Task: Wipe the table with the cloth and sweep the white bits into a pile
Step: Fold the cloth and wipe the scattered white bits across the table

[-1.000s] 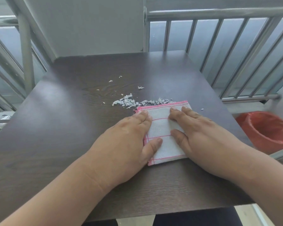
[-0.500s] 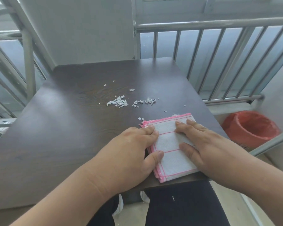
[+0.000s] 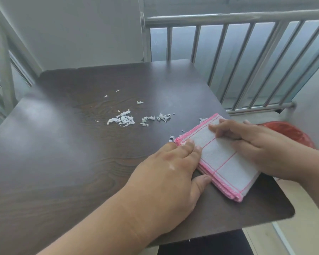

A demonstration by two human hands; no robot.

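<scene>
Both of your hands, left hand [image 3: 170, 168] and right hand [image 3: 254, 144], press flat with straight fingers on the soft folded cloth [image 3: 223, 161] near the tabletop's [image 3: 63, 153] right edge, so keep pressure along its limp leading hem toward the light white bits [image 3: 122, 119].

The right hand [image 3: 261, 148] covers the right part of the folded cloth [image 3: 219, 159], and the table [image 3: 63, 153] edge behind it is hidden. The left hand [image 3: 166, 173] hides the cloth's left margin. The red bin [image 3: 291, 133] shows only partly past the right hand, blurred. A few white bits [image 3: 122, 119] at the cloth's far edge are perhaps tucked under it; too small to tell.
</scene>
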